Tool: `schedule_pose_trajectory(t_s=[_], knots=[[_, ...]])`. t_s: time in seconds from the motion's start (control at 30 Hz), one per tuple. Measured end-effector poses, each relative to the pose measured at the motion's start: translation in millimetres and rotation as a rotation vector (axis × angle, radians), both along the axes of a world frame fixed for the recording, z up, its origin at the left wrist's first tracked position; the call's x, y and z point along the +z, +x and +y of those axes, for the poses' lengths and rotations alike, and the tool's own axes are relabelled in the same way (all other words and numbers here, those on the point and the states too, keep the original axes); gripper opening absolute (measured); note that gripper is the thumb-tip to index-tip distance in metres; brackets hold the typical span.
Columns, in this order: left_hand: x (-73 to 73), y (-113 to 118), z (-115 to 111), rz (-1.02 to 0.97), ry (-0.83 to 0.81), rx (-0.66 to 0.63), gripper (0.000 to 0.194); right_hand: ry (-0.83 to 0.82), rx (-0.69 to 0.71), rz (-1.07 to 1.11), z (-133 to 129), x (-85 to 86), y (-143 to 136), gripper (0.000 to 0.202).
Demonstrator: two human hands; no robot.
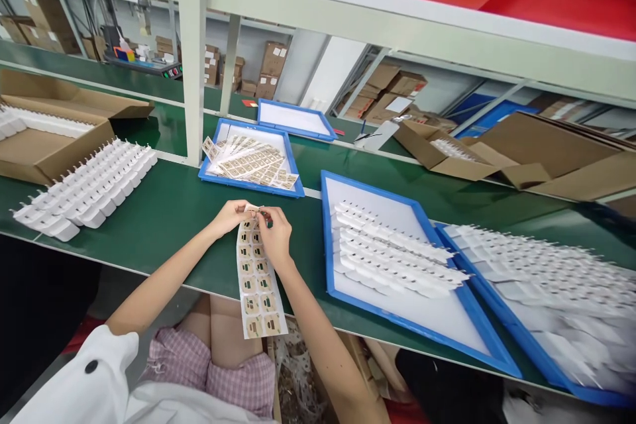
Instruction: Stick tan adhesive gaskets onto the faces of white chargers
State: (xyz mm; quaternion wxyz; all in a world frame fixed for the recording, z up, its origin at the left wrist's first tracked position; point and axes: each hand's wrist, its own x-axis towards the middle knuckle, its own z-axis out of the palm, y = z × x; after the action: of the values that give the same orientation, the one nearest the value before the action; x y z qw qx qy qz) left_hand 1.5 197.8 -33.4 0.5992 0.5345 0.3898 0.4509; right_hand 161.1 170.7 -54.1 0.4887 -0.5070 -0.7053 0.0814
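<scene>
one label strip (258, 288), top in both grips (232, 217) (275, 235)

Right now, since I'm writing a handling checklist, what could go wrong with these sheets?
The sticker sheet, pinched at its far end by the left hand and right hand, seemingly overhangs the green bench and might crease. Overlapping loose sheets in the blue-rimmed tray could slide if knocked.

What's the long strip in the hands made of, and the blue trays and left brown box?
Strip: paper or film, I can't tell; thin, pale, fairly matt.
Trays: probably plastic; their blue rims look smooth and evenly coloured.
Box: cardboard, it seems; matt brown with folded flaps.
</scene>
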Motion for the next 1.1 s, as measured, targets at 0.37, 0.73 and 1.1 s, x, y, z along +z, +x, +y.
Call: schedule_pose_trajectory(t_s=[0.37,0.73,1.1], knots=[[-3.2,-16.7,5.3,0.2,-0.19,-0.165,0.027,-0.034,0.182,-0.215,-6.6,-2.3,-4.2,0.024],[-5.4,-37.9,16.1,0.443,-0.155,-0.193,0.037,-0.102,0.326,-0.238,-20.1,18.1,2.1,0.023],[9.4,-37.7,10.5,0.816,0.272,0.317,0.029,-0.529,0.415,0.245,-14.6,5.0,4.9,0.041]])
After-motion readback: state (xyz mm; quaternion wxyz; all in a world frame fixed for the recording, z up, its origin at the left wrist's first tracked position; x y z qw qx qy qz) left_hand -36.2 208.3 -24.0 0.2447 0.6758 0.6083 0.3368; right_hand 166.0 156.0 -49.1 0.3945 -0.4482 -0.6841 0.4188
